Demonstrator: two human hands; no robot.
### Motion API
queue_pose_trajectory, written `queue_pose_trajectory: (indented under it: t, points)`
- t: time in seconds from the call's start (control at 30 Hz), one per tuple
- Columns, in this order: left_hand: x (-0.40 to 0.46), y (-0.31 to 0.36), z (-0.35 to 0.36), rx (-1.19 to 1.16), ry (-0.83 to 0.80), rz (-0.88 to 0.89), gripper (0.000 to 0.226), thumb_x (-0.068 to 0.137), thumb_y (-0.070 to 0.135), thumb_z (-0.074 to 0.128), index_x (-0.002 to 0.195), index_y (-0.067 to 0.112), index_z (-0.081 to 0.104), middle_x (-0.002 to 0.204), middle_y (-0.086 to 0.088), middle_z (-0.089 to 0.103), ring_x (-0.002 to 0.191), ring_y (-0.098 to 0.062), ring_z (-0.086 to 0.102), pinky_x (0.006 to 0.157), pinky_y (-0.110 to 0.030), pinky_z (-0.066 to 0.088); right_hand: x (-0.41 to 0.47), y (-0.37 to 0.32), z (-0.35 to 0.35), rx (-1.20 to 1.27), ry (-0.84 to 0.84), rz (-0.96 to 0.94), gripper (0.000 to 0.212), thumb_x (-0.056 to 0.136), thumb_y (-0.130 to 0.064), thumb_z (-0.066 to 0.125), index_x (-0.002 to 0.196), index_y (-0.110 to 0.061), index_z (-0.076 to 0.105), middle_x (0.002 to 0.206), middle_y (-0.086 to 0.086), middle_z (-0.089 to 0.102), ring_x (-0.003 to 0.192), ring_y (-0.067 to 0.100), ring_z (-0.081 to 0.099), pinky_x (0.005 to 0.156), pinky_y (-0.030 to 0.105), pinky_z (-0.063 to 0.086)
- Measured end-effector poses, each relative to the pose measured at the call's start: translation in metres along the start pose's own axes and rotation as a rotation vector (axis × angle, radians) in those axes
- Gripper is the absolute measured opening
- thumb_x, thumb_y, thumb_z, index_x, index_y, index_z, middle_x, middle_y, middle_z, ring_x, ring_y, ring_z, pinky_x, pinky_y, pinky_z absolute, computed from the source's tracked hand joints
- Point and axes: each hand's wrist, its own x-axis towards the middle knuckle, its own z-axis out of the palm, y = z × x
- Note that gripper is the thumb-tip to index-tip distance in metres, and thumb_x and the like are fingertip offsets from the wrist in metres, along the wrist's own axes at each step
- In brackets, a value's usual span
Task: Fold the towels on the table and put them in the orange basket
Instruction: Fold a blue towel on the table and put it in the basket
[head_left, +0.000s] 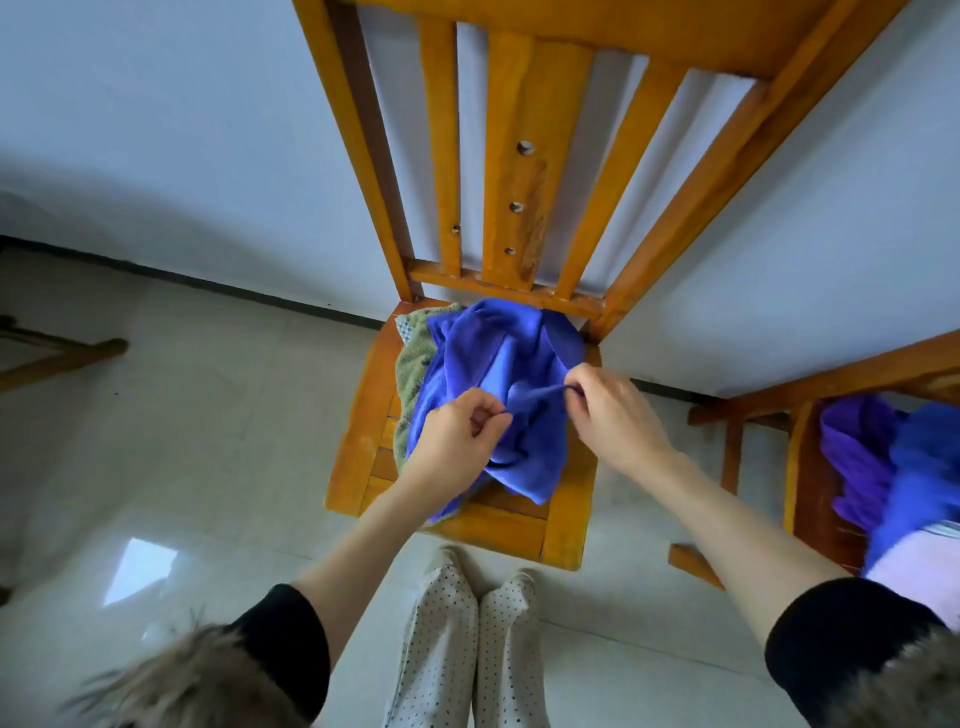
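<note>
A crumpled blue towel (511, 364) lies on the seat of a wooden chair (358, 415) straight ahead. Under it, at the seat's left side, a green towel (413, 369) sticks out. My left hand (457, 441) pinches an edge of the blue towel between thumb and fingers. My right hand (608, 410) pinches the same edge a little further right, so a short strip of cloth stretches between the two hands. No orange basket is in view.
A second wooden piece of furniture (800, 395) stands at the right with purple and blue cloths (883, 457) piled on it. The chair back (519, 156) rises in front of a white wall. Pale tiled floor surrounds the chair; my legs stand close to its front edge.
</note>
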Motion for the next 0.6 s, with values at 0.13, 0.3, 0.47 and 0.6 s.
queue_pose_trajectory:
  t: [0.13, 0.3, 0.47, 0.6]
  points:
    - [-0.006, 0.048, -0.036, 0.036, 0.02, 0.12, 0.017, 0.09, 0.017, 0.059, 0.077, 0.026, 0.054, 0.067, 0.012, 0.057, 0.06, -0.002, 0.051, 0.059, -0.01, 0.04, 0.0, -0.022, -0.057, 0.147, 0.067, -0.017, 0.01, 0.095, -0.017, 0.048, 0.09, -0.01, 0.054, 0.081, 0.002, 0.059, 0.075, 0.023, 0.058, 0.058, 0.027, 0.041]
    - [-0.026, 0.115, -0.075, 0.078, 0.04, 0.255, 0.015, 0.091, 0.021, 0.056, 0.079, 0.03, 0.055, 0.073, 0.005, 0.062, 0.064, -0.004, 0.052, 0.06, -0.013, 0.04, -0.002, -0.056, -0.139, 0.176, 0.237, -0.091, 0.01, 0.096, -0.019, 0.047, 0.086, -0.019, 0.047, 0.076, -0.007, 0.051, 0.061, 0.004, 0.045, 0.051, 0.009, 0.031]
    - [-0.056, 0.182, -0.112, 0.071, 0.114, 0.374, 0.013, 0.092, 0.021, 0.055, 0.081, 0.028, 0.056, 0.078, 0.001, 0.062, 0.071, -0.01, 0.055, 0.065, -0.018, 0.043, -0.012, -0.093, -0.223, 0.21, 0.41, -0.255, 0.008, 0.094, -0.012, 0.051, 0.089, -0.008, 0.057, 0.081, -0.002, 0.056, 0.07, 0.016, 0.054, 0.061, 0.017, 0.041]
    - [-0.091, 0.228, -0.144, 0.112, 0.234, 0.481, 0.015, 0.091, 0.017, 0.056, 0.082, 0.028, 0.055, 0.077, 0.013, 0.059, 0.07, 0.001, 0.054, 0.063, -0.005, 0.041, -0.023, -0.124, -0.279, 0.281, 0.455, -0.315, 0.007, 0.092, -0.009, 0.055, 0.09, -0.006, 0.061, 0.086, -0.005, 0.055, 0.076, 0.01, 0.052, 0.071, 0.006, 0.039]
